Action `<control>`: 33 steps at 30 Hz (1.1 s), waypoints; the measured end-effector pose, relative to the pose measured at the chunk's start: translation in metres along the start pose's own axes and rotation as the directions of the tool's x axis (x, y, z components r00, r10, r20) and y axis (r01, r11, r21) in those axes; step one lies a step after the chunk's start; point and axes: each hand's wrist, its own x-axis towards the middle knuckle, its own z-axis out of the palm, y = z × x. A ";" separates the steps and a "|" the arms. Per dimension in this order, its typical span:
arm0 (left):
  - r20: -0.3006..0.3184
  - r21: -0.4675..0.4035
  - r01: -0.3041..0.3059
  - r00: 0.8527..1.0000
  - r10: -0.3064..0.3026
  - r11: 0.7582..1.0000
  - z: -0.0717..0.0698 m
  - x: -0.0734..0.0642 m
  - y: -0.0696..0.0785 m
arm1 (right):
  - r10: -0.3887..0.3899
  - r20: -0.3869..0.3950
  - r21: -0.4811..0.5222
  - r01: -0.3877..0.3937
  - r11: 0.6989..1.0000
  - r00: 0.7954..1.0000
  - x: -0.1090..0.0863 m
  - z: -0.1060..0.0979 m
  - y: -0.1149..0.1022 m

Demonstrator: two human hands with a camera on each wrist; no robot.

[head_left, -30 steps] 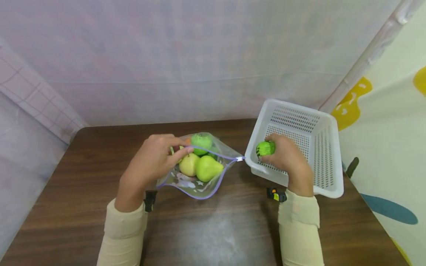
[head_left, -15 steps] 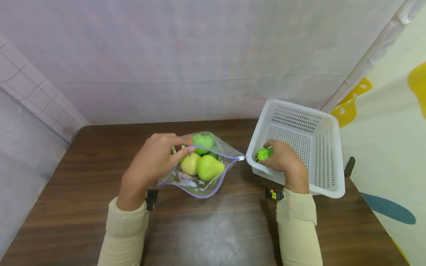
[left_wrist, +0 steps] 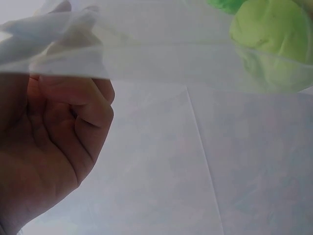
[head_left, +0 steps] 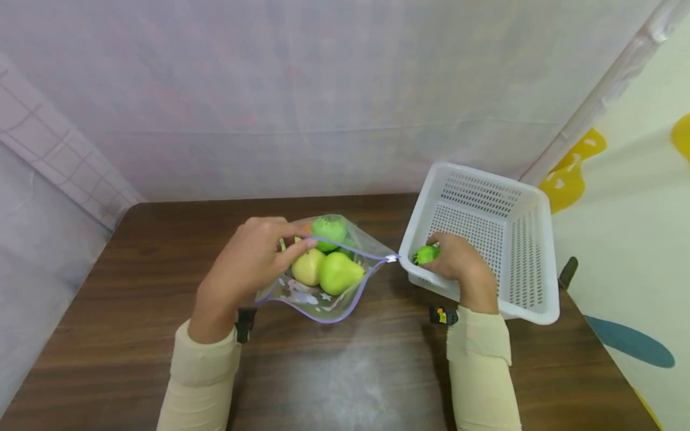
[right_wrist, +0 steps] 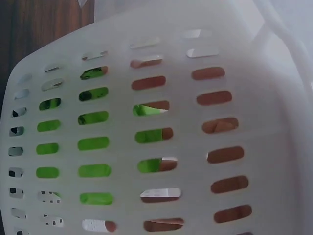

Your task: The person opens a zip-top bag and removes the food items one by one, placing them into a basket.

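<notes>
My left hand (head_left: pixel 242 257) pinches the rim of a clear zip bag (head_left: pixel 353 302) edged in purple. Inside the bag lie a green pear (head_left: pixel 339 273), a pale yellow-green round fruit (head_left: pixel 309 267) and a green round one (head_left: pixel 329 227), with a bit of orange behind. The left wrist view has the clear film crossing the left hand's fingers (left_wrist: pixel 73 98). At the near left corner of a white basket (head_left: pixel 474 173), my right hand (head_left: pixel 460 260) grips a bright green round fruit (head_left: pixel 426 255) with dark markings. Through the basket's slots, the right wrist view shows its green skin (right_wrist: pixel 93 143).
The bag's white zip slider (head_left: pixel 391 258) sits right by the basket's left rim. Both stand on a dark wooden table (head_left: pixel 135 287), the basket near its right edge. A pale curtain (head_left: pixel 302 108) hangs behind, and a patterned cloth (head_left: pixel 636 251) is at the right.
The right hand has moved slightly left and down into the basket's near corner with the green fruit. The left hand and bag have barely moved.
</notes>
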 end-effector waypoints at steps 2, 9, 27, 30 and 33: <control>-0.004 -0.006 -0.003 1.000 0.003 1.000 0.001 0.000 0.000 | -0.003 0.007 0.001 0.003 1.000 1.000 0.000 0.001 0.001; -0.009 -0.010 -0.012 1.000 0.012 1.000 0.002 0.000 -0.001 | -0.023 0.015 -0.002 0.023 1.000 1.000 0.000 0.000 0.003; -0.016 -0.017 -0.013 1.000 0.012 1.000 0.001 -0.001 0.000 | 0.011 0.038 0.025 -0.012 1.000 0.999 -0.004 -0.003 0.007; -0.022 -0.018 -0.023 1.000 0.023 1.000 0.001 -0.001 0.000 | 0.010 0.035 0.024 -0.011 1.000 0.999 -0.004 -0.004 0.008; -0.028 -0.014 -0.031 0.999 0.031 0.999 0.002 -0.001 0.000 | 0.020 0.030 0.013 -0.021 1.000 0.999 -0.005 -0.004 0.009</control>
